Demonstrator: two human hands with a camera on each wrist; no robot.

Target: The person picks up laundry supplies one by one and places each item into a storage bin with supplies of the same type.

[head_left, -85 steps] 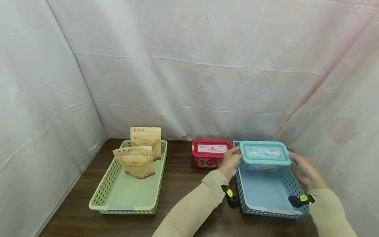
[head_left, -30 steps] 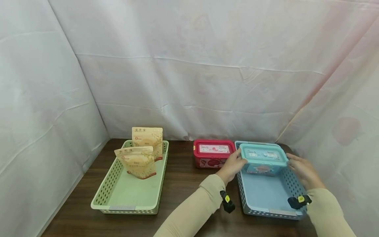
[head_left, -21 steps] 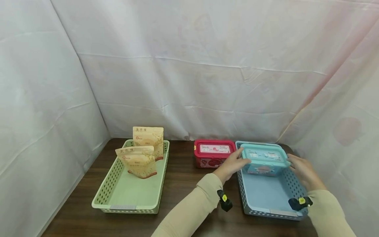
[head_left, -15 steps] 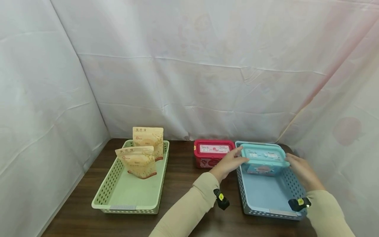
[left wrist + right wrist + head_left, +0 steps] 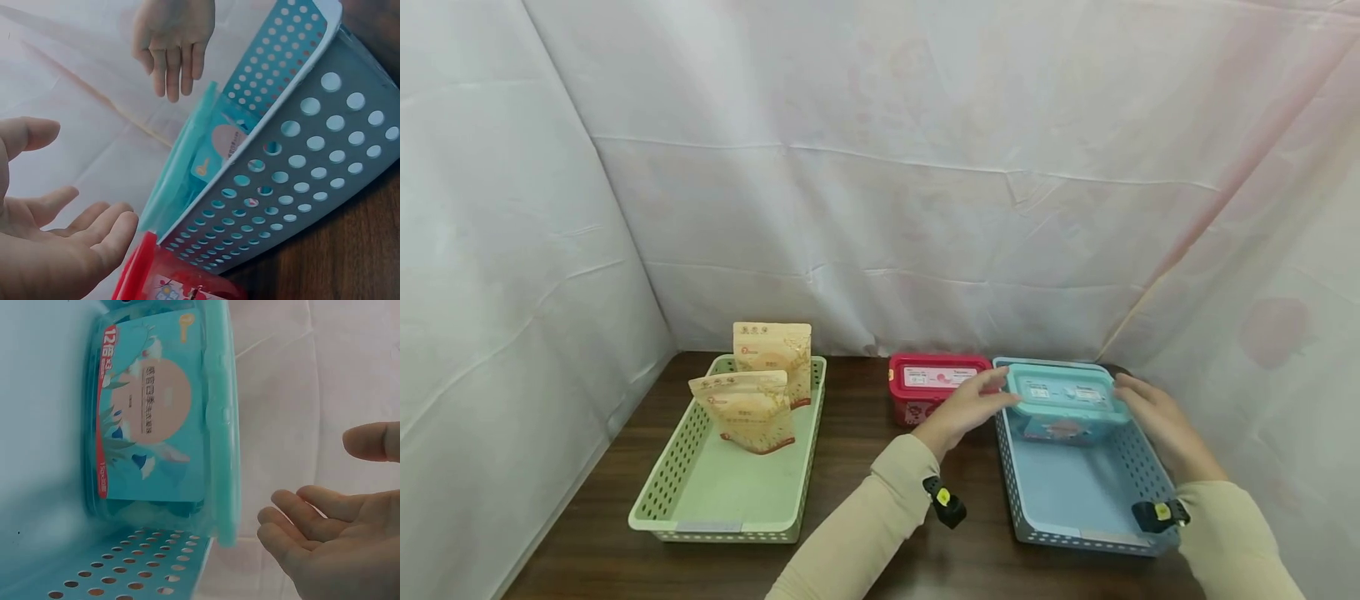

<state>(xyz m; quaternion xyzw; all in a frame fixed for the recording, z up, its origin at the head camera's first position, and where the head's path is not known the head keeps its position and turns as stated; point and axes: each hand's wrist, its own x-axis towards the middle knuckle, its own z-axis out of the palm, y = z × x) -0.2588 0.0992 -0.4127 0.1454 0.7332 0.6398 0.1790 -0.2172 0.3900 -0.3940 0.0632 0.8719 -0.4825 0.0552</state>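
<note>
A teal lidded laundry pod box sits at the back of the blue basket, its printed front label plain in the right wrist view. My left hand is off the box's left end, fingers spread, passing in front of the red lidded box. In the left wrist view its fingers curve loosely around nothing. Beyond the box's right end, my right hand hovers with relaxed fingers. The right wrist view shows a gap between that hand and the lid.
On the left of the dark wooden table stands a green basket. Two yellow pouches, a front one and a back one, stand in it. A pale curtain hangs behind and on both sides.
The teal laundry pod box has come down into the back of the blue basket. Both hands have let go of it; the left has drawn away to the left and towards me.
</note>
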